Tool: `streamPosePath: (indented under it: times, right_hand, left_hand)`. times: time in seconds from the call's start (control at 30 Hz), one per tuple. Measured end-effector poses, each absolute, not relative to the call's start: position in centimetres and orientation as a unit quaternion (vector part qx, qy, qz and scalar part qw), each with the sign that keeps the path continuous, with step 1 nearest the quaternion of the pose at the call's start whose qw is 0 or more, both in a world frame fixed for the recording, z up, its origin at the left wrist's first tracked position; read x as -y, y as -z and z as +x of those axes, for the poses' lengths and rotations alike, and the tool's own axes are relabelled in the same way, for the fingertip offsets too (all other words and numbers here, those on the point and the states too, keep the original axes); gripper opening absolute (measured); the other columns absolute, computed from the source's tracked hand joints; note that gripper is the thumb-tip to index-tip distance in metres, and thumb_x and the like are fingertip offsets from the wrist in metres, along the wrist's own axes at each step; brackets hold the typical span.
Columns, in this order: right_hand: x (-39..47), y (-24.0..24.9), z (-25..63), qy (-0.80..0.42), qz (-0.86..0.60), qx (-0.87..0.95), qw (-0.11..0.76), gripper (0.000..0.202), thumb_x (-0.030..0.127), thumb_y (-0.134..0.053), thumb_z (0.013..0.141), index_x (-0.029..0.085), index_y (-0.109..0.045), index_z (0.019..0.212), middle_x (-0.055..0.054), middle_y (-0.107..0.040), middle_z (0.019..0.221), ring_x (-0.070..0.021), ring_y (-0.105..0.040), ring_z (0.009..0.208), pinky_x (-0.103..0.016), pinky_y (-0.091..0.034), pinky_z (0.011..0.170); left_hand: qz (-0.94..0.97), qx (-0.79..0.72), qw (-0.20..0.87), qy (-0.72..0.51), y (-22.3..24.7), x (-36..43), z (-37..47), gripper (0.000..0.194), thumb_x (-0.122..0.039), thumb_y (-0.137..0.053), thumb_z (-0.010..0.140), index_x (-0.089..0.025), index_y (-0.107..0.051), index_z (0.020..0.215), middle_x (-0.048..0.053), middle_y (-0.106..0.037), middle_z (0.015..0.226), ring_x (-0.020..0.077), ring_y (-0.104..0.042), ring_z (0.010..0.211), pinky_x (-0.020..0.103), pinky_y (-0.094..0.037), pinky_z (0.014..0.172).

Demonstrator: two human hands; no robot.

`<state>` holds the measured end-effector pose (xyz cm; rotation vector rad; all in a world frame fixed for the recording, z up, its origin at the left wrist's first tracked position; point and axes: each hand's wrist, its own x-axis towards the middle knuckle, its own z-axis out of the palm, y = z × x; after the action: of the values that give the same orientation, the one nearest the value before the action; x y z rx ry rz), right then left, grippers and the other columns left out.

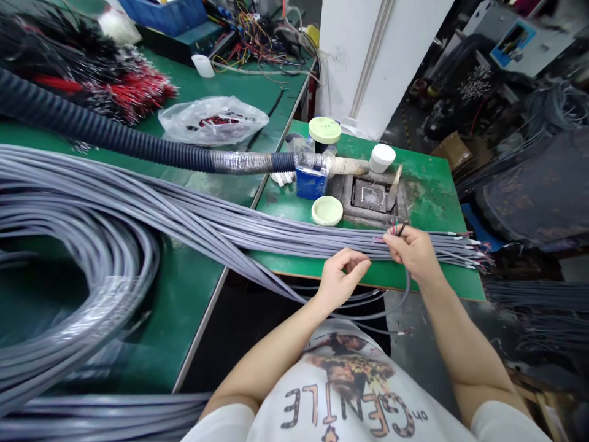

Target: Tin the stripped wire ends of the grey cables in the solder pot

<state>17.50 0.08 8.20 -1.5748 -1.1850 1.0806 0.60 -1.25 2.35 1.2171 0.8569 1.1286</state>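
Note:
My right hand (411,250) pinches the end of a grey cable (407,288), whose thin red, green and black wires stick up above the fingertips. The cable curves down below the hand. To its left, my left hand (343,275) has its thumb and index fingertips pressed together; whatever may be between them is too small to make out. Behind both hands a thick bundle of grey cables (276,233) runs across the green table, with stripped ends (478,252) at the right. A square metal pot (372,195) is set in the table beyond my right hand.
A ribbed hose (184,150) reaches a blue box (311,183) by the pot. Around them are a green-lidded jar (324,130), a white cup (381,158) and a pale lid (327,210). A cable coil (124,276) and a plastic bag (211,120) lie left.

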Motion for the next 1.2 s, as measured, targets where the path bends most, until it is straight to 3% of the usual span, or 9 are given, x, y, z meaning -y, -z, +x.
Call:
streamPosePath:
  times: [0.17,0.33,0.5,0.7,0.83,1.2]
  right_hand:
    - [-6.0,-8.4,21.4,-0.367,-0.673,0.527,0.366,0.025,0.038,-0.068,0.069,0.014,-0.059,0.071,0.008,-0.040,0.043,-0.0044,-0.028,0.038,-0.020,-0.018,0.038]
    - [-11.1,-7.0,23.7,-0.231,-0.735,0.596,0.227,0.028,0.038,-0.059,0.073,0.011,-0.065,0.072,0.005,-0.043,0.046,-0.0062,-0.033,0.042,-0.022,-0.024,0.044]
    - [-14.2,-6.0,24.0,-0.164,-0.754,0.617,0.156,0.027,0.035,-0.060,0.073,0.010,-0.069,0.070,0.003,-0.047,0.048,-0.0086,-0.038,0.048,-0.023,-0.028,0.048]
    - [-16.0,-5.9,23.2,-0.064,-0.766,0.637,0.049,0.022,0.031,-0.062,0.073,0.011,-0.070,0.073,-0.009,-0.066,0.072,-0.0200,-0.060,0.073,-0.027,-0.039,0.064]
    - [-16.5,-6.0,22.5,-0.027,-0.770,0.638,-0.019,0.023,0.032,-0.059,0.077,0.013,-0.071,0.080,-0.014,-0.071,0.088,-0.0272,-0.064,0.088,-0.032,-0.044,0.074]
    - [-17.4,-6.4,21.1,0.002,-0.770,0.625,-0.128,0.032,0.037,-0.056,0.081,0.015,-0.071,0.096,-0.015,-0.070,0.104,-0.0285,-0.064,0.100,-0.033,-0.048,0.083]
  left_hand:
    - [0.600,-0.370,0.501,-0.502,-1.0,0.6,0.3,0.015,-0.029,-0.061,0.084,-0.017,-0.070,0.079,0.002,-0.059,0.070,0.0116,-0.050,0.062,0.024,-0.040,0.060]
    - [0.619,-0.366,0.486,-0.496,-0.4,0.6,0.3,0.014,-0.027,-0.059,0.084,-0.018,-0.070,0.082,0.002,-0.059,0.069,0.0118,-0.050,0.060,0.024,-0.040,0.061]
    - [0.626,-0.360,0.479,-0.498,-0.6,0.5,0.2,0.016,-0.027,-0.058,0.085,-0.018,-0.070,0.082,0.004,-0.061,0.070,0.0129,-0.052,0.062,0.024,-0.040,0.061]
    - [0.647,-0.347,0.460,-0.499,-0.3,0.5,0.1,0.014,-0.024,-0.056,0.087,-0.018,-0.069,0.085,0.004,-0.062,0.072,0.0131,-0.053,0.064,0.025,-0.042,0.063]
    - [0.659,-0.341,0.442,-0.504,0.0,0.4,0.2,0.012,-0.023,-0.057,0.086,-0.017,-0.067,0.085,0.003,-0.062,0.071,0.0125,-0.053,0.064,0.025,-0.042,0.064]
    - [0.668,-0.327,0.433,-0.509,-0.1,0.3,0.2,0.011,-0.021,-0.056,0.087,-0.017,-0.066,0.084,0.003,-0.061,0.071,0.0121,-0.052,0.064,0.025,-0.041,0.064]
